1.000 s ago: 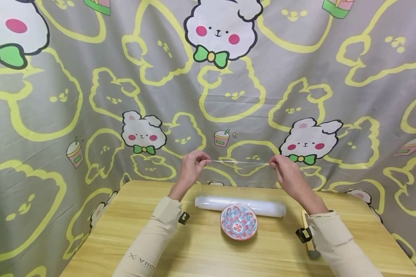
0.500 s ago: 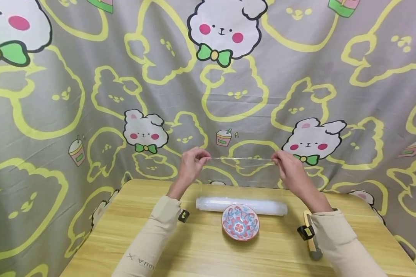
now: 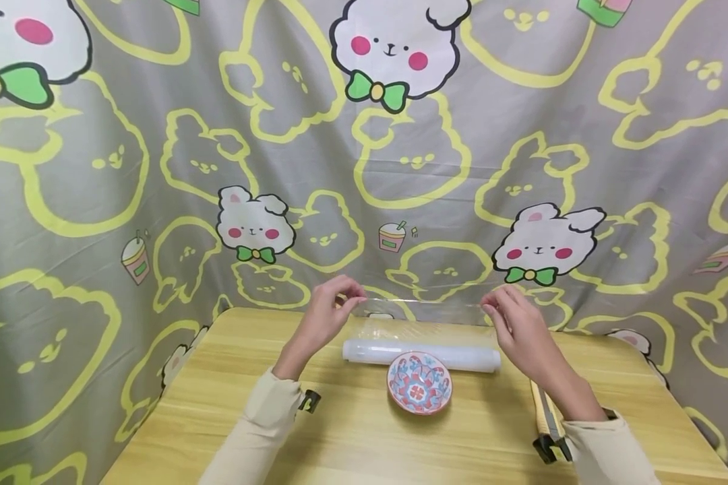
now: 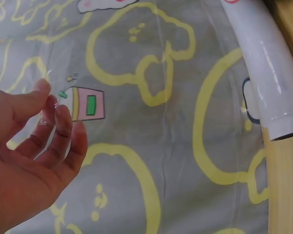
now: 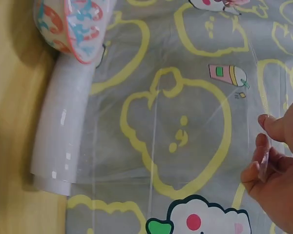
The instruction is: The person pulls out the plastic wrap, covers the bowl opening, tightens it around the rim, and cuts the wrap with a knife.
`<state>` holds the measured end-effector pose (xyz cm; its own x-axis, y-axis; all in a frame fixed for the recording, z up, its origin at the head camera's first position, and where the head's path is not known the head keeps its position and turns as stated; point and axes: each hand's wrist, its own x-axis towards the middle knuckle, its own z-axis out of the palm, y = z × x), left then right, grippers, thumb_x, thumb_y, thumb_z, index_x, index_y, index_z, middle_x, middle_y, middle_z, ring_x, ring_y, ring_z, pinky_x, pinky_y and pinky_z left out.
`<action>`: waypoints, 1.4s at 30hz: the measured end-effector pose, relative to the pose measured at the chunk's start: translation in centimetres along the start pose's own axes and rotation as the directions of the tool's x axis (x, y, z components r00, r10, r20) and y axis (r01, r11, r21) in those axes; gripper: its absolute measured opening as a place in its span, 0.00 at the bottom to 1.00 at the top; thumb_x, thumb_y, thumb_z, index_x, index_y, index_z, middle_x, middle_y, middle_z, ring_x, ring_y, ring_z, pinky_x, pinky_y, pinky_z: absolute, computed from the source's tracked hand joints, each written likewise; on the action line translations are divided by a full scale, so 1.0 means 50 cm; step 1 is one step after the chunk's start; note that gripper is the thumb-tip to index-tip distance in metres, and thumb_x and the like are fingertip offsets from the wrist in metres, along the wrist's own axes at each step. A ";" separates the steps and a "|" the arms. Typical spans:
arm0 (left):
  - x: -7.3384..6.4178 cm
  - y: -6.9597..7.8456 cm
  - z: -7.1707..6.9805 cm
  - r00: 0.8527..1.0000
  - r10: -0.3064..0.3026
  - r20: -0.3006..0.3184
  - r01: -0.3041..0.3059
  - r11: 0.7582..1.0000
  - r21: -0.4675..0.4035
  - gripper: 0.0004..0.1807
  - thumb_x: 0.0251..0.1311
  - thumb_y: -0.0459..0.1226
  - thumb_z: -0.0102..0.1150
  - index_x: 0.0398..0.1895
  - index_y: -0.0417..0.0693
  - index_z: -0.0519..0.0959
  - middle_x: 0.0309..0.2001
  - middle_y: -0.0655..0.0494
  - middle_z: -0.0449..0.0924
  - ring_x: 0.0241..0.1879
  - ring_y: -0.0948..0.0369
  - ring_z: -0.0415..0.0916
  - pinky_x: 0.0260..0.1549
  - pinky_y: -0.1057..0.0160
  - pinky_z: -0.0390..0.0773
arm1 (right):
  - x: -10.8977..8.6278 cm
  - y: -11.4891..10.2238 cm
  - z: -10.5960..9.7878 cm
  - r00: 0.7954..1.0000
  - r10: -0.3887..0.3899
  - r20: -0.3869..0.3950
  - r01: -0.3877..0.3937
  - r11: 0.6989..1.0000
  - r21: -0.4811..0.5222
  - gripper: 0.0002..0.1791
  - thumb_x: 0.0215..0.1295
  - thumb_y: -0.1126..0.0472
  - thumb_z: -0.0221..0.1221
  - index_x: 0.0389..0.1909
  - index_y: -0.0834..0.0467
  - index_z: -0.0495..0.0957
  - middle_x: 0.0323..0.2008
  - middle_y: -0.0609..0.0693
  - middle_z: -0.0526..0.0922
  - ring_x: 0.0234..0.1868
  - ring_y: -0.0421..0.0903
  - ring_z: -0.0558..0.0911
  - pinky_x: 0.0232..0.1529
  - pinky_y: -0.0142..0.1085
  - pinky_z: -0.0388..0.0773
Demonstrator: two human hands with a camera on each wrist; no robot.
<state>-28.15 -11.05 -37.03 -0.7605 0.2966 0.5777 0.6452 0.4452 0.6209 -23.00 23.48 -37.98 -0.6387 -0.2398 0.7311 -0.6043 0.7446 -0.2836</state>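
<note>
Thin clear cling film (image 3: 427, 330) stretches between my two hands and runs down to a white roll (image 3: 370, 351) lying across the table. My left hand (image 3: 327, 311) pinches one top corner of the film between thumb and forefinger, with its other fingers loosely bent in the left wrist view. The opposite corner is pinched by my right hand (image 3: 520, 330); a gathered strip of film shows at its fingertips in the right wrist view. Right in front of the roll sits a small bowl (image 3: 420, 382) with a red and blue pattern, overlapping the roll in the head view.
A yellow knife-like tool (image 3: 544, 411) lies at the right on the wooden table (image 3: 364, 444), partly hidden by my right sleeve. Behind the table hangs a grey curtain (image 3: 315, 162) printed with rabbits. Black camera mounts (image 3: 309, 401) show at both wrists.
Both hands have come down and slightly nearer to me, still holding the film, so its stretched top edge hangs lower. The roll and bowl have stayed in place.
</note>
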 end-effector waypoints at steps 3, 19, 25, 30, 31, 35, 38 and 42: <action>-0.022 0.007 -0.006 0.999 -0.005 0.041 0.006 1.000 -0.011 0.03 0.64 0.32 0.67 0.35 0.41 0.85 0.35 0.56 0.83 0.33 0.61 0.79 0.34 0.58 0.87 | -0.022 -0.009 -0.006 0.999 -0.040 -0.023 0.041 0.998 0.041 0.11 0.64 0.77 0.64 0.38 0.57 0.81 0.33 0.43 0.75 0.29 0.36 0.68 0.27 0.23 0.66; -0.128 0.002 -0.016 0.943 0.010 0.333 0.061 0.978 -0.202 0.04 0.64 0.31 0.68 0.34 0.50 0.86 0.34 0.61 0.84 0.36 0.62 0.81 0.35 0.61 0.86 | -0.142 -0.031 -0.040 0.993 -0.106 0.058 0.090 0.968 0.236 0.28 0.51 0.82 0.70 0.40 0.44 0.84 0.37 0.38 0.83 0.30 0.30 0.74 0.29 0.20 0.72; -0.163 -0.010 -0.011 0.882 0.006 0.470 0.103 0.973 -0.206 0.03 0.63 0.31 0.68 0.33 0.47 0.85 0.33 0.63 0.85 0.34 0.66 0.80 0.32 0.62 0.83 | -0.177 -0.026 -0.032 0.980 -0.162 0.116 0.119 0.944 0.309 0.29 0.49 0.80 0.71 0.40 0.41 0.84 0.36 0.38 0.84 0.31 0.30 0.78 0.27 0.18 0.71; -0.178 -0.015 -0.005 0.842 0.047 0.537 0.092 0.969 -0.230 0.03 0.62 0.33 0.69 0.32 0.48 0.84 0.33 0.62 0.84 0.35 0.68 0.80 0.37 0.62 0.84 | -0.198 -0.021 -0.029 0.971 -0.193 0.138 0.132 0.923 0.360 0.30 0.47 0.81 0.70 0.40 0.42 0.84 0.36 0.37 0.83 0.31 0.32 0.80 0.27 0.19 0.70; -0.179 -0.015 -0.004 0.836 0.061 0.545 0.087 0.967 -0.241 0.03 0.63 0.34 0.69 0.32 0.48 0.84 0.33 0.61 0.84 0.35 0.68 0.80 0.38 0.62 0.85 | -0.201 -0.021 -0.029 0.971 -0.192 0.143 0.128 0.922 0.365 0.30 0.47 0.82 0.70 0.40 0.42 0.84 0.36 0.37 0.83 0.32 0.33 0.80 0.27 0.19 0.71; -0.182 -0.017 -0.003 0.813 0.087 0.575 0.076 0.964 -0.254 0.04 0.62 0.36 0.70 0.31 0.49 0.84 0.33 0.59 0.83 0.36 0.69 0.79 0.38 0.63 0.85 | -0.205 -0.024 -0.034 0.966 -0.172 0.194 0.094 0.930 0.357 0.30 0.48 0.81 0.70 0.39 0.41 0.84 0.37 0.35 0.82 0.34 0.33 0.79 0.30 0.21 0.73; -0.184 -0.017 -0.002 0.802 0.072 0.593 0.094 0.965 -0.243 0.03 0.61 0.35 0.70 0.31 0.49 0.84 0.32 0.60 0.83 0.35 0.69 0.79 0.38 0.63 0.85 | -0.205 -0.024 -0.036 0.957 -0.168 0.236 0.075 0.930 0.359 0.29 0.49 0.81 0.70 0.39 0.41 0.85 0.37 0.36 0.81 0.34 0.33 0.79 0.32 0.20 0.74; -0.186 -0.016 0.004 0.784 0.035 0.620 0.141 0.962 -0.232 0.04 0.61 0.31 0.69 0.31 0.47 0.84 0.32 0.60 0.83 0.34 0.70 0.80 0.39 0.63 0.86 | -0.206 -0.017 -0.034 0.942 -0.179 0.283 0.057 0.918 0.392 0.29 0.49 0.82 0.69 0.40 0.44 0.85 0.37 0.35 0.81 0.34 0.33 0.80 0.32 0.20 0.75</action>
<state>-21.62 -14.02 -43.01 -0.6189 0.7719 0.1455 0.5303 0.2740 0.8023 -15.09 26.37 -44.23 -0.6282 -0.5359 0.5640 -0.7780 0.4256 -0.4622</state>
